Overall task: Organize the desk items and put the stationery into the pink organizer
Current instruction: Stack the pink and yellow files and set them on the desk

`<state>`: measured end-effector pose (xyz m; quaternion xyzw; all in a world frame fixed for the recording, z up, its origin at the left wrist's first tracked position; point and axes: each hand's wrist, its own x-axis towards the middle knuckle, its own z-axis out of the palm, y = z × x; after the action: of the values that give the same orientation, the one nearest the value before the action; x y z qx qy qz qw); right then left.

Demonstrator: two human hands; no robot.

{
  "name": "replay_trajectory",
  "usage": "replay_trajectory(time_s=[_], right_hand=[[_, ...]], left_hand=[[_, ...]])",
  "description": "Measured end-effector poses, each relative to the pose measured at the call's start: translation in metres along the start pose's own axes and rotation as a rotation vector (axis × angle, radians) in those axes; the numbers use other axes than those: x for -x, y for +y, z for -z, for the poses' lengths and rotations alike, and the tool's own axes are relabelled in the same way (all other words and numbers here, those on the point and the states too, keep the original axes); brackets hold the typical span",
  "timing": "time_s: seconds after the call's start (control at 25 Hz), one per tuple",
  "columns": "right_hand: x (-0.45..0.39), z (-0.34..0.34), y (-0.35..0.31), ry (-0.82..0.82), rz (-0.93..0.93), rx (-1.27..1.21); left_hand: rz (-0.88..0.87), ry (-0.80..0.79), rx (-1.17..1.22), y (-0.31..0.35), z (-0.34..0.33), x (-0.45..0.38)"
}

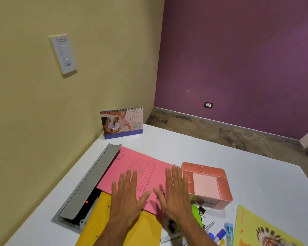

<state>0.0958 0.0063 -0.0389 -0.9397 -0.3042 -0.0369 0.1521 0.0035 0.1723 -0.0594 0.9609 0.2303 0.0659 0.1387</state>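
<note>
Now | left hand [127, 197] and right hand [174, 196] lying open, flat on pink printed paper folder [139, 173] | spiral desk calendar [122, 122] showing "JUN" | pink compartmented plastic organizer [206, 183] touching folder

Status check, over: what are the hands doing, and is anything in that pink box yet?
Left hand and right hand open, flat on pink paper folder. Pink compartmented organizer looks empty. Pens and clips loose on desk.
</note>
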Motion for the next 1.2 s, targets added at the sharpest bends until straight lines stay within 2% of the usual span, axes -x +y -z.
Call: replay_trajectory(time_s=[0.08,0.2,0.28,0.36,0.48,0.56,0.72,0.84,0.96,1.08,1.2], right_hand=[[0.018,-0.014,-0.007,-0.113,0.0,-0.046],[0.04,-0.036,-0.017,-0.19,0.012,-0.06],[0.048,-0.046,-0.021,-0.291,-0.002,-0.047],[0.046,-0.051,-0.021,-0.339,-0.017,-0.034],[0.039,-0.047,-0.023,-0.32,0.004,0.08],[0.035,-0.048,-0.023,-0.352,0.075,0.117],[0.028,-0.043,-0.019,-0.256,0.28,0.181],[0.025,-0.019,-0.017,-0.125,0.397,0.095],[0.026,0.001,-0.021,-0.043,0.409,0.054],[0.034,0.0,-0.022,0.089,0.204,-0.199],[0.046,0.014,-0.029,0.225,-0.197,-0.617]], left_hand=[[0.21,-0.032,0.212,0.003,-0.01,0.014],[0.586,0.052,0.65,0.01,-0.023,0.022],[0.778,0.087,0.849,0.012,-0.032,0.022],[0.883,0.09,0.987,0.011,-0.04,0.02],[1.006,0.076,1.226,0.013,-0.039,0.015],[1.084,0.076,1.356,0.014,-0.036,0.014],[1.128,0.016,1.467,0.012,-0.036,0.01],[1.083,-0.015,1.586,0.02,-0.03,0.005],[1.04,0.012,1.7,0.031,-0.022,0.001],[1.0,0.064,1.748,0.037,-0.016,0.002],[0.986,0.09,1.796,0.039,-0.013,0.005]])
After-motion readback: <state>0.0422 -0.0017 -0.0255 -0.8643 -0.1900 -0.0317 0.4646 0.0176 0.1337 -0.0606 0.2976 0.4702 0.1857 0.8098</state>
